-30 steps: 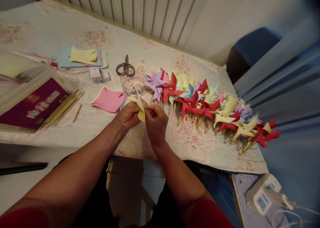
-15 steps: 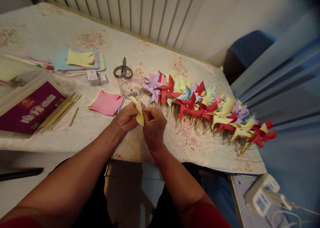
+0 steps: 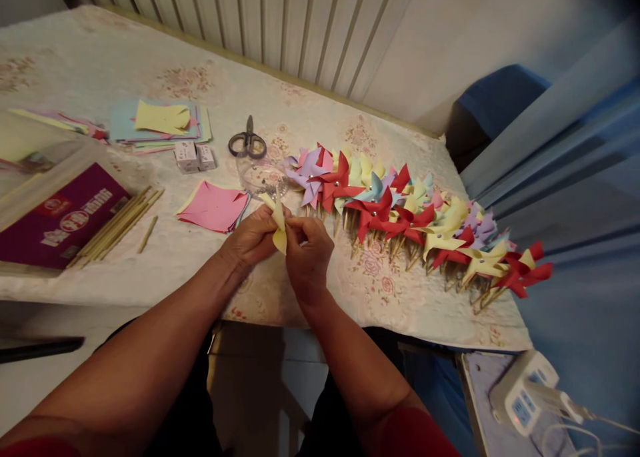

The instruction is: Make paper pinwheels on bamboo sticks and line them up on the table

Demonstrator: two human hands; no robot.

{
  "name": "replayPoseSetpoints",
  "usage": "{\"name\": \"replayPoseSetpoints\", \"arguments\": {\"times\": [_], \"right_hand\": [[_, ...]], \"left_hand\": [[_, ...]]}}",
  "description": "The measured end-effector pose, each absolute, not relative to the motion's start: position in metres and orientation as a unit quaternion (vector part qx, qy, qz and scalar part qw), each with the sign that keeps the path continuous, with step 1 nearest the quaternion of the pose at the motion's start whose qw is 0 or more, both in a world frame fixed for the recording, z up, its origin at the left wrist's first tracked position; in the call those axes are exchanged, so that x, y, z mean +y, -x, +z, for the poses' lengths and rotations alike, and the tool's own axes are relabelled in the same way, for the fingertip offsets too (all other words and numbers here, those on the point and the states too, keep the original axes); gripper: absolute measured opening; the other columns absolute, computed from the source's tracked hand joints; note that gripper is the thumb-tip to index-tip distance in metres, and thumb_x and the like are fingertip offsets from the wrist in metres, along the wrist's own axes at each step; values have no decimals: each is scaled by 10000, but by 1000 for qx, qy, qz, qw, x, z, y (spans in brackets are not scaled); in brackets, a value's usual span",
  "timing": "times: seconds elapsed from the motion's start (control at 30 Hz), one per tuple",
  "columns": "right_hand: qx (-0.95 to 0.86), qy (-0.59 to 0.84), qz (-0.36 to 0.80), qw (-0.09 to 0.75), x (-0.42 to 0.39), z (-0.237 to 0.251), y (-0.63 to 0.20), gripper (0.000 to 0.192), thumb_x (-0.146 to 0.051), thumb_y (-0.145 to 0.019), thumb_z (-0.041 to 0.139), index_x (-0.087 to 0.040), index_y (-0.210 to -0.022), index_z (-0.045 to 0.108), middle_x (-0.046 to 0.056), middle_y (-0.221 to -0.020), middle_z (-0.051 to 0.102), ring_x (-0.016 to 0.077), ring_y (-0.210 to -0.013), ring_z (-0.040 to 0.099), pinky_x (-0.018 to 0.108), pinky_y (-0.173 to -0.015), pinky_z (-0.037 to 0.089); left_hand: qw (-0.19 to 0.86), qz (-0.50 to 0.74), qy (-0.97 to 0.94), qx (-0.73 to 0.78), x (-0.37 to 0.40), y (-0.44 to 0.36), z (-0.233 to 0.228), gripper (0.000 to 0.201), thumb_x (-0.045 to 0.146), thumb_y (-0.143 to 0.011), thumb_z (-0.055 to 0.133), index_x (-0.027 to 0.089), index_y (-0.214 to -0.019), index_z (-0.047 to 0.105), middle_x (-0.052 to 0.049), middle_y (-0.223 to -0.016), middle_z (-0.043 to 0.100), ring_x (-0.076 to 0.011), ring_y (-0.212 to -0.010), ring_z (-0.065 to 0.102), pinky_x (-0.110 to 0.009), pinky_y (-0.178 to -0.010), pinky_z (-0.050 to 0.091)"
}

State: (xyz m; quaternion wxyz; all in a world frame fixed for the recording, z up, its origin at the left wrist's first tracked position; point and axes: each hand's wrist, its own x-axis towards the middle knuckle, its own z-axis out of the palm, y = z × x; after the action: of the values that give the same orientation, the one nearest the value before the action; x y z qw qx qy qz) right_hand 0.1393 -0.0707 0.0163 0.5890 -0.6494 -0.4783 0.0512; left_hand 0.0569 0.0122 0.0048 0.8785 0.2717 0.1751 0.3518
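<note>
My left hand (image 3: 251,239) and my right hand (image 3: 309,250) meet over the table's front edge, both pinching a folded piece of yellow paper (image 3: 279,225) between their fingertips. Just behind the hands stands a clear plastic cup (image 3: 261,175), and a stack of pink paper squares (image 3: 214,207) lies to the left of it. A long row of finished paper pinwheels (image 3: 410,217) in red, yellow, purple and blue stretches to the right across the floral tablecloth (image 3: 200,77).
Scissors (image 3: 247,141) and two small boxes (image 3: 194,155) lie behind the cup. Wooden sticks (image 3: 117,225) rest by a clear bin holding a purple box (image 3: 57,217). A stack of coloured paper (image 3: 157,120) lies farther back. A power strip (image 3: 525,393) sits at lower right.
Both hands with the yellow paper stayed almost in place; the fingers shifted slightly on the paper. The view drifted a little.
</note>
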Motion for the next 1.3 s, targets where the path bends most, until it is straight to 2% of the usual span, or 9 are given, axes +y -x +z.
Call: {"name": "replayPoseSetpoints", "arguments": {"times": [0.43,0.63,1.3], "right_hand": [[-472,647,69,595,-71,18,-139,100,-186,-859,589,-212,-793,659,-25,-736,596,110,-666,540,249,-641,446],[-480,654,55,582,-71,19,-139,102,-202,-872,586,-211,-791,647,-26,-724,587,112,-663,537,246,-638,447],[-463,647,70,601,-70,16,-140,85,-177,-841,592,-215,-809,661,-26,-748,597,106,-660,545,243,-638,459]], "left_hand": [[882,346,-274,165,14,-56,4,241,14,-586,754,148,-699,589,5,-726,599,-152,-698,653,-335,-776,591],[881,348,-271,171,14,-56,2,243,7,-585,732,151,-729,600,-9,-748,618,-183,-760,674,-335,-764,589],[877,347,-280,179,15,-57,4,298,-18,-539,758,152,-711,584,-6,-755,633,-186,-794,681,-313,-763,584]]}}
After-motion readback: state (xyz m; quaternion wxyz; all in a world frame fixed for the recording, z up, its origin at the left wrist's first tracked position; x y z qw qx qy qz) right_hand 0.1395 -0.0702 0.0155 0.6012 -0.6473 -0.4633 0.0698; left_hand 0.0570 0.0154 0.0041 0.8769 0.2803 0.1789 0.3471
